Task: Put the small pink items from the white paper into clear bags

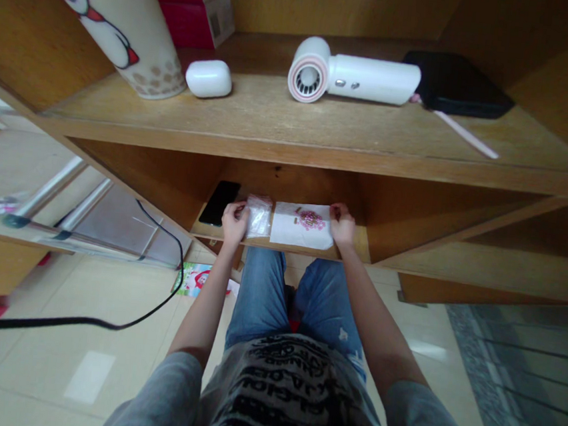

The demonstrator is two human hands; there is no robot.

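Your left hand (234, 223) curls half-closed against a crinkled clear plastic bag (259, 216); whether it grips is hard to tell. Your right hand (342, 225) sits half-curled on the edge of a white paper sheet (302, 231) printed in pink. Both lie on the lower wooden shelf (356, 243), a glossy black smartphone (219, 203) at far left.

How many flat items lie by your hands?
3: black phone by the left hand, clear plastic bag beside it, white printed sheet at the right hand. Others may be hidden.
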